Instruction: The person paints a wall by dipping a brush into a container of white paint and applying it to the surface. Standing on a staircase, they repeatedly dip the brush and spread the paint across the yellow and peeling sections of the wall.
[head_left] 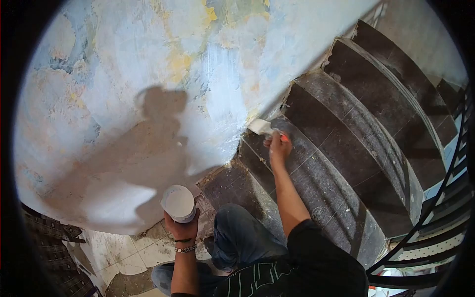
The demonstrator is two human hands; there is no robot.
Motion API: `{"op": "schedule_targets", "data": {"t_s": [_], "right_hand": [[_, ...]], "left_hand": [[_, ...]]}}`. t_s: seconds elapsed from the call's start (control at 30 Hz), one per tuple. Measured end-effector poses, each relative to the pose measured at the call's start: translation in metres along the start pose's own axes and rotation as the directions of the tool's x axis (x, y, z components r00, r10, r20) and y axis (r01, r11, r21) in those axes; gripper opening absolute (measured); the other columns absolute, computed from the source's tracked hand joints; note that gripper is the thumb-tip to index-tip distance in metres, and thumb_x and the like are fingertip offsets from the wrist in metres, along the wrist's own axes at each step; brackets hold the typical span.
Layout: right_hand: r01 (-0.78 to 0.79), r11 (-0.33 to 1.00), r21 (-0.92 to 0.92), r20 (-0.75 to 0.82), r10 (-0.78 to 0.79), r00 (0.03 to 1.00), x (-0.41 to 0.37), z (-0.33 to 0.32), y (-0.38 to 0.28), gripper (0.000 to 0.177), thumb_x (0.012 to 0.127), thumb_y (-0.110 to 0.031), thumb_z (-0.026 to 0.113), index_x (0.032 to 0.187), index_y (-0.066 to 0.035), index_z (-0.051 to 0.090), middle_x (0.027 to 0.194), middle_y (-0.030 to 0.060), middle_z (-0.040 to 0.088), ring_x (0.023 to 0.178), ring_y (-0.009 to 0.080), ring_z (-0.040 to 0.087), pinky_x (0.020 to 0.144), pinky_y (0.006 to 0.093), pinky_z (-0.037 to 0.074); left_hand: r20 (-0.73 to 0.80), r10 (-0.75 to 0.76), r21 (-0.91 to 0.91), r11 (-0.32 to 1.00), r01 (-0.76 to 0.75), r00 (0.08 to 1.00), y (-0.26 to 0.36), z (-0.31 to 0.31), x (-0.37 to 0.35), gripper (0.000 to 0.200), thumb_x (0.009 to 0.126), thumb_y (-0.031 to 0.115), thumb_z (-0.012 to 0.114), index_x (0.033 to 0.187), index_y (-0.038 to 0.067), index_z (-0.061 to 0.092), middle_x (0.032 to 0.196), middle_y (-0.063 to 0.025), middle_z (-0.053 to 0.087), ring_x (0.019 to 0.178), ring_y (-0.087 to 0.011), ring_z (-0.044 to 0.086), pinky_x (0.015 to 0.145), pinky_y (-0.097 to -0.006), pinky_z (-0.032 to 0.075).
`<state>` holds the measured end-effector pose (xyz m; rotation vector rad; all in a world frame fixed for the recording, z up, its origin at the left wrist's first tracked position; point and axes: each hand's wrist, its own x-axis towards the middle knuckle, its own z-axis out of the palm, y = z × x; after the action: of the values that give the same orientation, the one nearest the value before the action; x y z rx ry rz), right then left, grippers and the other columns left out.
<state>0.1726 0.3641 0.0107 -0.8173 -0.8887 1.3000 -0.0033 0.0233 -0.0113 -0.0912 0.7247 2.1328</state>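
Note:
My right hand point(278, 147) is stretched forward and grips a paintbrush point(262, 128) with a red handle and pale bristles. The bristles touch the bottom of the patchy blue and yellow wall point(163, 74), where it meets the dark stairs point(346, 133). My left hand point(182, 228) is held low and close to me, closed around a small round white container point(178, 203) of white paint or filler. A bracelet sits on that wrist. My bent knee in dark jeans point(242, 235) lies between both arms.
Dark tiled steps curve up to the right, dusty and scuffed. A black metal railing point(440, 198) runs along their right side. Broken pale floor tiles point(133, 250) lie at lower left, beside a dark grille. My shadow falls on the wall.

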Motion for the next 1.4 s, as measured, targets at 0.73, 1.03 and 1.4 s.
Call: {"op": "schedule_targets", "data": {"t_s": [0.73, 1.03, 1.4], "right_hand": [[0.31, 0.928, -0.206, 0.052, -0.306, 0.951, -0.009, 0.005, -0.041, 0.025, 0.094, -0.018, 0.055, 0.106, 0.002, 0.064, 0.077, 0.0065, 0.066, 0.066, 0.013, 0.064, 0.06, 0.0284, 0.054], [0.627, 0.64, -0.444, 0.391, -0.491, 0.778, -0.046, 0.011, 0.025, 0.019, 0.091, -0.015, 0.059, 0.099, 0.002, 0.065, 0.093, 0.0199, 0.066, 0.078, 0.0358, 0.065, 0.071, 0.0399, 0.05], [0.371, 0.833, -0.41, 0.216, -0.307, 0.927, 0.001, -0.047, 0.011, 0.015, 0.09, -0.011, 0.06, 0.097, 0.003, 0.063, 0.077, 0.0113, 0.064, 0.066, 0.0246, 0.062, 0.065, 0.0337, 0.05]], "left_hand": [[0.09, -0.049, -0.085, 0.995, 0.057, 0.995, 0.005, 0.007, -0.008, 0.055, 0.09, 0.052, 0.047, 0.132, 0.017, 0.051, 0.124, -0.0106, 0.059, 0.115, -0.0352, 0.057, 0.085, -0.0471, 0.051], [0.073, -0.042, -0.034, 0.998, 0.045, 0.996, 0.001, 0.008, -0.008, 0.054, 0.091, 0.052, 0.047, 0.132, 0.016, 0.051, 0.124, -0.0109, 0.06, 0.114, -0.0343, 0.057, 0.086, -0.0468, 0.051], [0.082, -0.039, -0.04, 0.998, 0.043, 0.996, 0.004, 0.012, -0.01, 0.055, 0.09, 0.052, 0.048, 0.132, 0.016, 0.051, 0.124, -0.012, 0.059, 0.114, -0.0352, 0.057, 0.085, -0.0476, 0.052]]}}
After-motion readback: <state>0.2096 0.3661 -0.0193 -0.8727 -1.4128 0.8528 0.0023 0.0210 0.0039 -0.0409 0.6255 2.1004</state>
